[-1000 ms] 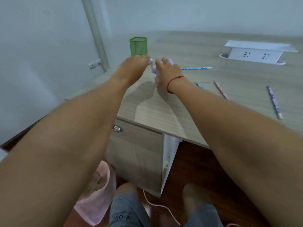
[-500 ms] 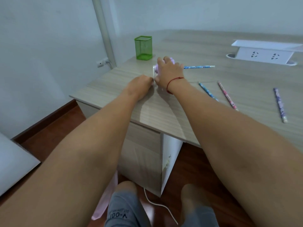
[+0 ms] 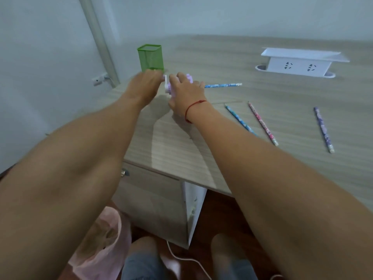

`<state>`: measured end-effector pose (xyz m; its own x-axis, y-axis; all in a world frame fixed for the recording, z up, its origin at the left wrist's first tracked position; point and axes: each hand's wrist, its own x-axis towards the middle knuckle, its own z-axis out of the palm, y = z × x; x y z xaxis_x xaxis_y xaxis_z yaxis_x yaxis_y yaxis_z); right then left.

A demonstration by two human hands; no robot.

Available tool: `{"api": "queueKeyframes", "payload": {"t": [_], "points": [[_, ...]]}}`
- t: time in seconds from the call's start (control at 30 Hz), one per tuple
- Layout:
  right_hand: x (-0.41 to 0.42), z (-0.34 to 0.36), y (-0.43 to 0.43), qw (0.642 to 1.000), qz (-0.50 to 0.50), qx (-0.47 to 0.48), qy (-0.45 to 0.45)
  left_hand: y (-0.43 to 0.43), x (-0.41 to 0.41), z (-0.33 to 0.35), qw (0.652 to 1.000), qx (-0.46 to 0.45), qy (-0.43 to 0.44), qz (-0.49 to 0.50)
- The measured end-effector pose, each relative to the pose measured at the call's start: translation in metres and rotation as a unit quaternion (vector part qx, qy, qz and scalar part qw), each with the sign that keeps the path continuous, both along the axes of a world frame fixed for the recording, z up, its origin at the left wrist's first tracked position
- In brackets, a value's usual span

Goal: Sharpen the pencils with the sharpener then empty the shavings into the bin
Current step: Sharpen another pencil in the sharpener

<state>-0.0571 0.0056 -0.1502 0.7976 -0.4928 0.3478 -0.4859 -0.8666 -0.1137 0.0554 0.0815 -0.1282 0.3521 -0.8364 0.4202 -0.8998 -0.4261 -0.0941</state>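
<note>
- Head view, on the desk: the purple sharpener (image 3: 171,90) stands on the wooden desk (image 3: 262,178) near its left corner, just in front of the green mesh pen pot (image 3: 150,57).
- The right hand (image 3: 186,88) is clamped over the sharpener's top, fingers curled across it and thumb on the near side; a red string (image 3: 194,106) circles the wrist.
- The left hand (image 3: 147,82) is at the sharpener's left end, fingers curled down round the end of the white crank (image 3: 165,80) — motion blur hides the finer detail of the grip.
- A blue pencil (image 3: 223,85) sticks out level from the sharpener's right side, its inner end hidden behind the right hand.
- Three more pencils lie loose to the right, well apart from the hands: a blue one (image 3: 240,120), a pink one (image 3: 262,123) and a purple one (image 3: 323,129).
- A white socket box (image 3: 298,64) sits at the back right.
- Head view, on the floor: a bin lined with a pink bag (image 3: 105,237) stands below the desk's left corner, beside the person's knees.
</note>
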Motion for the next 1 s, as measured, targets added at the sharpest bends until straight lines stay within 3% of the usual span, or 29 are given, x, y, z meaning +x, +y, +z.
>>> {"api": "queueKeyframes", "payload": {"t": [0.23, 0.4, 0.67, 1.0], "points": [[0.003, 0.001, -0.001, 1.000, 0.000, -0.006, 0.016, 0.027, -0.020, 0.010, 0.998, -0.066, 0.011, -0.004], [0.010, -0.002, -0.009, 1.000, 0.000, -0.014, 0.017, 0.045, -0.033, -0.005, 0.994, -0.088, 0.027, -0.061], [0.014, 0.001, -0.014, 0.999, 0.010, -0.018, 0.025, 0.040, -0.032, -0.037, 0.994, 0.023, 0.107, 0.000], [0.011, -0.002, -0.018, 0.999, 0.028, -0.020, -0.005, 0.000, 0.003, -0.021, 0.991, 0.097, 0.083, 0.034]]}}
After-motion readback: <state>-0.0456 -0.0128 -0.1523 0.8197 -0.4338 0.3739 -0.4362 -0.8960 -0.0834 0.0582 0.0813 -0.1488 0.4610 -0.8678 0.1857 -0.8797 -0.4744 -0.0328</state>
